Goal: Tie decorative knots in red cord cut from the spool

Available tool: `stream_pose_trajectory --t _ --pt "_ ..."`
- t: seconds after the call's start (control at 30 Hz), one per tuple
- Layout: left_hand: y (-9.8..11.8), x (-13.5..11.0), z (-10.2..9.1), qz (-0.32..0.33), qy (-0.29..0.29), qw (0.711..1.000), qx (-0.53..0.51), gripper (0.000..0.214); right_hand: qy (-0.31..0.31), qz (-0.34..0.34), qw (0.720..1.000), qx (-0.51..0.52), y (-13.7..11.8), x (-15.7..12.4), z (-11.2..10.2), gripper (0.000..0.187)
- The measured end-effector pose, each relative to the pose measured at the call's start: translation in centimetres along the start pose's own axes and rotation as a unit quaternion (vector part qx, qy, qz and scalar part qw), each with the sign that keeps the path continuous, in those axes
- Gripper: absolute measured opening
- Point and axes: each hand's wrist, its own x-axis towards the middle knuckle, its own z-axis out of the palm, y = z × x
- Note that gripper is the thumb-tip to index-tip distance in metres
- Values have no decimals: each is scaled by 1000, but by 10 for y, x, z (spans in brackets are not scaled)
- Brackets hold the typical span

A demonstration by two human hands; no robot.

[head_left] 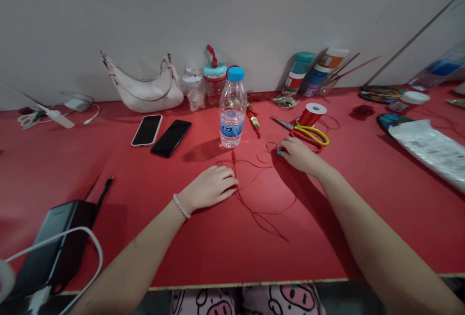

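Note:
A thin red cord (267, 214) lies in loops on the red table, with a short knotted braid (234, 156) at its top, just in front of a water bottle. My left hand (212, 188), wearing a beaded bracelet (180, 205), rests at the left with its fingertips closed on the cord below the braid. To the right, my right hand (296, 153) has bent fingers pinching a loop of the same cord. Its knuckles are close to the scissors (310, 135) with yellow and red handles. The fingertips partly hide the cord at both hands.
Behind the braid stands the blue-capped water bottle (232, 112). A red cord spool (313, 114) is beyond the scissors. Two phones (147, 130) and a white handbag (145, 90) lie back left. A power bank (58, 242) with cables sits front left; paint bottles (298, 74) lean on the wall.

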Motion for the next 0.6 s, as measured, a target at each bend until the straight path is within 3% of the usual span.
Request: stream_pose_trajectory --t 0.1,0.2,0.3,0.4,0.47,0.53,0.6 --pt "0 0 0 0 -3 1000 2 22 59 66 995 36 0 -2 -3 13" --pt "0 -1 0 0 -3 1000 4 22 146 125 967 166 -4 -4 -10 12" --pt "0 -1 0 1 0 1000 6 22 231 143 891 364 -9 -4 -22 10" --pt "0 -1 0 3 2 1000 12 22 334 113 759 547 -12 -4 -40 10" --pt "-1 -2 0 5 3 1000 13 23 387 66 689 609 -11 -5 -52 16" --pt "-1 -2 0 6 6 1000 14 23 420 37 665 617 -10 -8 -63 22" --pt "-3 -2 -1 1 16 1000 17 23 445 24 669 595 -11 -13 -71 20"
